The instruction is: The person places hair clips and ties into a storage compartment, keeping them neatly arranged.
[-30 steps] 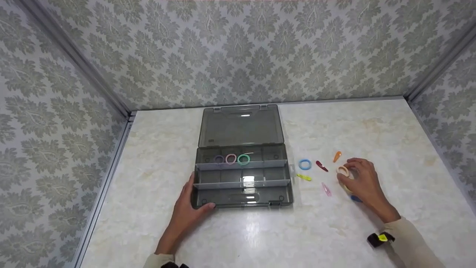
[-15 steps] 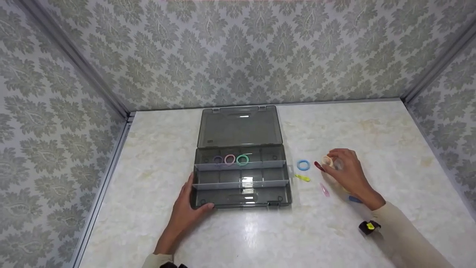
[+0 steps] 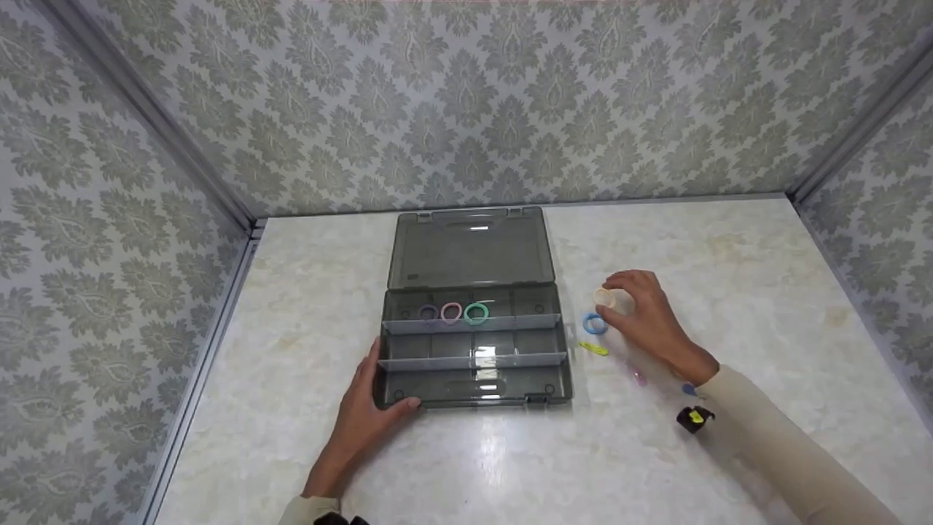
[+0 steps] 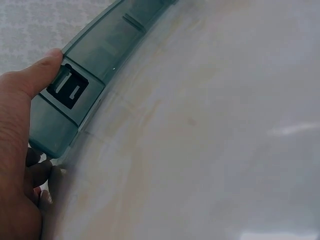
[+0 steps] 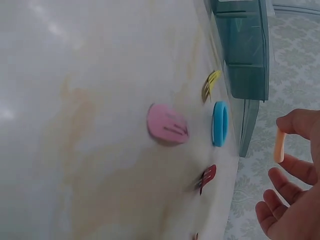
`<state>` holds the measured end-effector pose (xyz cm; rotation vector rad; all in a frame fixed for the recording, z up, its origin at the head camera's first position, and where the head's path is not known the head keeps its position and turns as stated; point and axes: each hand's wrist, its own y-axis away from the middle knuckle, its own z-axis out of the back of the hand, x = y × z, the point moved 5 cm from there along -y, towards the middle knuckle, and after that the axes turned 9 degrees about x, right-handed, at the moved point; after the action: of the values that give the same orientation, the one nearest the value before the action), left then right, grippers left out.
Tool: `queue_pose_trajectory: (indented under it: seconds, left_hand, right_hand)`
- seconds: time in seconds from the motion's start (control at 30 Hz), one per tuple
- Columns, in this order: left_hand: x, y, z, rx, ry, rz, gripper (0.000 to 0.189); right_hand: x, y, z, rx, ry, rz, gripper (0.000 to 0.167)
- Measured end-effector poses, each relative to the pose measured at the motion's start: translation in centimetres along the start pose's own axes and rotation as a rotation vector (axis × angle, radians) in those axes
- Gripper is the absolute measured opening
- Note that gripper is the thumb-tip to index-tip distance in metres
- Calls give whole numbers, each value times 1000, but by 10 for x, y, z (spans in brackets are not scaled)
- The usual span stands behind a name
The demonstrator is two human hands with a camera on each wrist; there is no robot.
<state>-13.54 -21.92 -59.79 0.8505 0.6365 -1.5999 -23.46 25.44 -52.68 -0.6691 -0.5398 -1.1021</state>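
My right hand (image 3: 652,321) pinches a peach hair tie (image 5: 279,145) between thumb and index finger, raised above the table to the right of a grey see-through organizer box (image 3: 437,382). A blue hair tie (image 5: 215,125) lies on the table just below that hand. My left hand (image 3: 368,408) grips the box's near left corner, thumb over the front rim and fingers along the side. In the box's back row sit a purple hair tie (image 3: 420,315), a pink hair tie (image 3: 443,314) and a green hair tie (image 3: 467,314).
Right of the box lie a yellow hair clip (image 3: 593,348), a pink hair clip (image 5: 167,123) and a red hair clip (image 5: 208,175). The right forearm partly covers a blue clip (image 3: 688,389). The box's lid (image 3: 470,255) lies folded back toward the wall.
My right hand has carried the peach hair tie left, from the far side of the clips to just above the blue hair tie. My left hand stays on the box.
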Motion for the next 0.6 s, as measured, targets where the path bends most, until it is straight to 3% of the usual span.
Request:
queue_pose_trajectory:
  seconds: [0.6]
  left_hand:
    - [3,0,0,2,1,17,118]
  right_hand:
    - [37,-47,-31,119,5,97,24]
